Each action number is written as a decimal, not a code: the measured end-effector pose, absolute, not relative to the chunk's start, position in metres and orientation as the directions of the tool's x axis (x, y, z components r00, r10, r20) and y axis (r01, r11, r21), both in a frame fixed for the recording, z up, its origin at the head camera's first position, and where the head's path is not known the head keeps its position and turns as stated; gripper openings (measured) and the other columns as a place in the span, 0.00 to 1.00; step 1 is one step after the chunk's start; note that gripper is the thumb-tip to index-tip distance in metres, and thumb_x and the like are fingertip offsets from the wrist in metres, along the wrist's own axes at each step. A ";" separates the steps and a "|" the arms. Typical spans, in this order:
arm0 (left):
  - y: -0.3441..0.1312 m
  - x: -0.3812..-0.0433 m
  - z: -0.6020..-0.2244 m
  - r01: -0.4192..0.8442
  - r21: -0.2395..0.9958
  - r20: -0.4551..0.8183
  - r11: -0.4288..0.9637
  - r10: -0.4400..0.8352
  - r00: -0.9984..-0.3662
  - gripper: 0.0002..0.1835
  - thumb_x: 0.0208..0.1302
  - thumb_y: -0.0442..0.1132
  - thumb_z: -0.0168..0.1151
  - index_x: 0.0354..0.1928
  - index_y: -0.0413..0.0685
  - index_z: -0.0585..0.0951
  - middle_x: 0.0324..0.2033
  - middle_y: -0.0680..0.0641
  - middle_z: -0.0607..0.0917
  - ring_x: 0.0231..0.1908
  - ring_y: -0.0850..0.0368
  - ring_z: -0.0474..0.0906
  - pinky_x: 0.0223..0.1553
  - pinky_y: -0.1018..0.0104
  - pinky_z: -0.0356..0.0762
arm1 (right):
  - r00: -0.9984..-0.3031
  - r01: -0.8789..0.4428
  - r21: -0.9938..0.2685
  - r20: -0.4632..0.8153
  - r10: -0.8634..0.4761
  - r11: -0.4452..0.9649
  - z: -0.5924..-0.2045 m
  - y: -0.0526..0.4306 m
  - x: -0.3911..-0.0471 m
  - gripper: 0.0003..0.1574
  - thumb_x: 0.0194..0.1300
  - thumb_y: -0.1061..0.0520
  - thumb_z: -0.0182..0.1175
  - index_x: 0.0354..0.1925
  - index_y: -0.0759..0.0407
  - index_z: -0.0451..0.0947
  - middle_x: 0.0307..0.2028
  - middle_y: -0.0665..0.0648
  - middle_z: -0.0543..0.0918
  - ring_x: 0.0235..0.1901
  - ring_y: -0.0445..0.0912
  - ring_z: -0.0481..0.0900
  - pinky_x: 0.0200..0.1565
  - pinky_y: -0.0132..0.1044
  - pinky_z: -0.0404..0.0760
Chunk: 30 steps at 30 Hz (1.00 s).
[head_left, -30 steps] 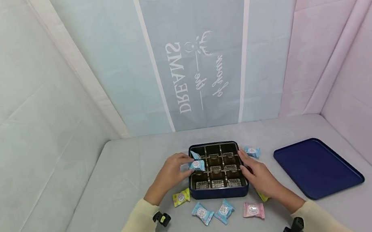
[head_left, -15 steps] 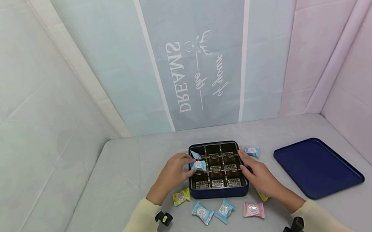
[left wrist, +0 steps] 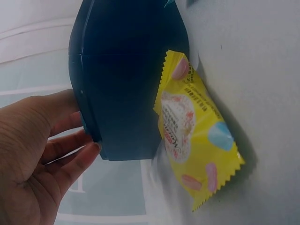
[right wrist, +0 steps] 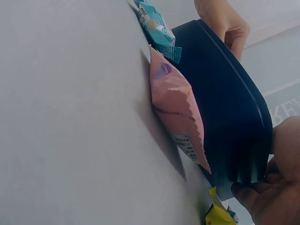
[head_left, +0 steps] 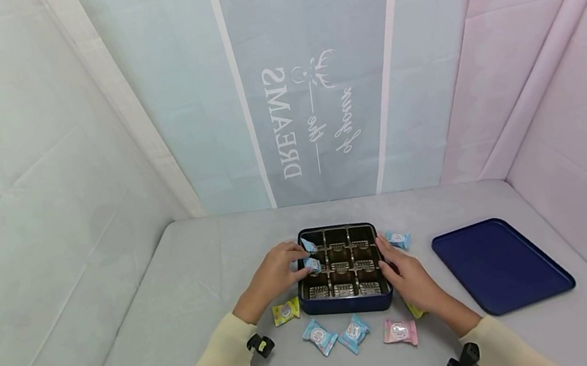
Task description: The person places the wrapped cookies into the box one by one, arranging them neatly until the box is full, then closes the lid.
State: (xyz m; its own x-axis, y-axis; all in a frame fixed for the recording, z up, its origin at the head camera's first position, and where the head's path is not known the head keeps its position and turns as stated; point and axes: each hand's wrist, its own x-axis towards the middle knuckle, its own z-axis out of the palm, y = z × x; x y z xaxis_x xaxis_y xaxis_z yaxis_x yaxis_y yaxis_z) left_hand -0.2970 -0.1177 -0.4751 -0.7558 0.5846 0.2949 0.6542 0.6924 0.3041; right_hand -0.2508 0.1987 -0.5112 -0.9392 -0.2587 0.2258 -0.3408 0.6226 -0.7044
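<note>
A dark blue tin [head_left: 347,307] with a divided brown inner tray stands on the table. My left hand [head_left: 276,270] reaches over its left rim and pinches a blue-wrapped candy [head_left: 312,264] at the middle compartment of the left column. Behind that, another blue-wrapped candy [head_left: 308,245] sits in the back left compartment. My right hand [head_left: 408,277] holds the tin's right side, its thumb near the rim. In the left wrist view the tin's wall hides the pinched candy. In the right wrist view a pink candy [right wrist: 176,101] lies beside the tin.
Two blue candies [head_left: 320,336] lie in front of the tin. A yellow candy [head_left: 286,311] is at its front left, another [head_left: 415,310] is partly under my right hand. One blue candy [head_left: 399,239] lies behind that hand. The blue lid [head_left: 502,264] lies at the right.
The pinched blue candy first shifted slightly right, then tilted and sank lower at the compartment. My left wrist has edged right. The right hand and tin have stayed put.
</note>
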 end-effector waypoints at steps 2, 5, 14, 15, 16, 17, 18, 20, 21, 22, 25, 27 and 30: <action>-0.117 -0.297 -0.475 0.652 0.300 0.293 0.696 0.583 -0.758 0.18 0.64 0.46 0.73 0.51 0.44 0.88 0.49 0.47 0.86 0.50 0.53 0.81 0.51 0.59 0.82 | -0.939 -0.341 -0.705 0.226 -0.258 0.622 -0.511 0.199 -0.251 0.37 0.79 0.58 0.52 0.78 0.64 0.53 0.78 0.59 0.52 0.75 0.57 0.57 0.68 0.56 0.63; -0.117 -0.296 -0.476 0.649 0.292 0.287 0.702 0.583 -0.760 0.18 0.64 0.46 0.73 0.52 0.44 0.88 0.49 0.47 0.86 0.51 0.53 0.81 0.52 0.59 0.81 | -0.940 -0.338 -0.707 0.226 -0.256 0.621 -0.511 0.199 -0.250 0.37 0.79 0.58 0.52 0.78 0.64 0.53 0.78 0.59 0.53 0.75 0.57 0.57 0.68 0.55 0.64; -0.116 -0.296 -0.478 0.639 0.321 0.271 0.699 0.579 -0.769 0.19 0.64 0.47 0.73 0.52 0.46 0.88 0.50 0.49 0.87 0.53 0.53 0.80 0.54 0.58 0.80 | -0.936 -0.348 -0.702 0.229 -0.266 0.621 -0.509 0.199 -0.250 0.37 0.80 0.58 0.51 0.78 0.64 0.52 0.78 0.60 0.52 0.75 0.57 0.57 0.68 0.55 0.64; -0.116 -0.296 -0.478 0.641 0.322 0.274 0.697 0.579 -0.768 0.19 0.63 0.47 0.73 0.52 0.46 0.88 0.50 0.49 0.87 0.53 0.53 0.80 0.54 0.58 0.80 | -0.936 -0.348 -0.703 0.228 -0.267 0.620 -0.509 0.199 -0.250 0.37 0.80 0.58 0.51 0.78 0.64 0.52 0.78 0.61 0.52 0.75 0.57 0.57 0.68 0.55 0.64; -0.116 -0.296 -0.478 0.643 0.321 0.277 0.695 0.580 -0.766 0.18 0.63 0.47 0.73 0.52 0.46 0.88 0.50 0.49 0.87 0.53 0.53 0.80 0.53 0.59 0.80 | -0.936 -0.348 -0.703 0.229 -0.267 0.620 -0.509 0.199 -0.250 0.37 0.80 0.58 0.51 0.78 0.64 0.52 0.78 0.62 0.52 0.75 0.57 0.57 0.68 0.56 0.64; -0.116 -0.296 -0.478 0.645 0.319 0.280 0.694 0.581 -0.764 0.18 0.63 0.47 0.73 0.52 0.47 0.88 0.50 0.50 0.87 0.52 0.53 0.80 0.53 0.59 0.80 | -0.936 -0.349 -0.702 0.229 -0.267 0.621 -0.509 0.199 -0.251 0.37 0.80 0.58 0.51 0.78 0.64 0.52 0.78 0.62 0.53 0.75 0.57 0.57 0.68 0.56 0.64; -0.116 -0.296 -0.479 0.646 0.319 0.281 0.693 0.582 -0.763 0.18 0.63 0.47 0.73 0.52 0.47 0.88 0.50 0.50 0.87 0.52 0.54 0.80 0.53 0.59 0.80 | -0.936 -0.349 -0.701 0.229 -0.267 0.622 -0.509 0.199 -0.251 0.37 0.80 0.58 0.51 0.78 0.64 0.52 0.78 0.63 0.53 0.75 0.57 0.57 0.68 0.56 0.64; -0.116 -0.297 -0.479 0.644 0.316 0.279 0.697 0.581 -0.765 0.18 0.63 0.47 0.73 0.52 0.47 0.88 0.51 0.50 0.86 0.52 0.54 0.80 0.53 0.59 0.80 | -0.936 -0.349 -0.701 0.228 -0.268 0.622 -0.509 0.199 -0.251 0.37 0.80 0.57 0.51 0.78 0.64 0.52 0.78 0.64 0.53 0.75 0.57 0.57 0.68 0.56 0.65; -0.116 -0.297 -0.480 0.644 0.314 0.279 0.698 0.580 -0.765 0.19 0.63 0.47 0.73 0.52 0.47 0.88 0.51 0.50 0.86 0.53 0.54 0.80 0.53 0.59 0.80 | -0.936 -0.349 -0.701 0.228 -0.268 0.622 -0.510 0.199 -0.251 0.37 0.80 0.57 0.51 0.78 0.64 0.52 0.78 0.64 0.53 0.75 0.58 0.57 0.68 0.56 0.64; -0.116 -0.297 -0.480 0.642 0.315 0.278 0.699 0.579 -0.766 0.19 0.63 0.48 0.73 0.53 0.47 0.88 0.51 0.50 0.86 0.53 0.54 0.79 0.53 0.59 0.81 | -0.936 -0.350 -0.701 0.229 -0.268 0.622 -0.510 0.199 -0.252 0.37 0.80 0.58 0.51 0.78 0.64 0.52 0.78 0.65 0.53 0.75 0.58 0.57 0.68 0.57 0.64; -0.117 -0.297 -0.480 0.642 0.318 0.283 0.698 0.576 -0.767 0.19 0.63 0.48 0.73 0.53 0.48 0.88 0.52 0.50 0.86 0.53 0.54 0.79 0.53 0.59 0.80 | -0.936 -0.349 -0.703 0.229 -0.266 0.620 -0.509 0.199 -0.252 0.37 0.80 0.58 0.51 0.78 0.64 0.52 0.78 0.64 0.53 0.74 0.58 0.57 0.68 0.57 0.64; -0.117 -0.297 -0.480 0.642 0.324 0.290 0.695 0.573 -0.766 0.19 0.63 0.48 0.73 0.53 0.48 0.88 0.53 0.50 0.86 0.54 0.54 0.79 0.54 0.58 0.80 | -0.937 -0.345 -0.705 0.227 -0.264 0.619 -0.509 0.199 -0.253 0.37 0.80 0.58 0.51 0.79 0.64 0.52 0.78 0.63 0.52 0.75 0.58 0.56 0.68 0.57 0.64; -0.117 -0.298 -0.479 0.639 0.334 0.293 0.693 0.569 -0.769 0.19 0.62 0.48 0.74 0.53 0.49 0.88 0.53 0.50 0.86 0.55 0.54 0.79 0.55 0.58 0.80 | -0.937 -0.346 -0.707 0.226 -0.266 0.617 -0.507 0.200 -0.254 0.37 0.80 0.58 0.51 0.79 0.64 0.51 0.78 0.60 0.51 0.75 0.58 0.56 0.68 0.57 0.64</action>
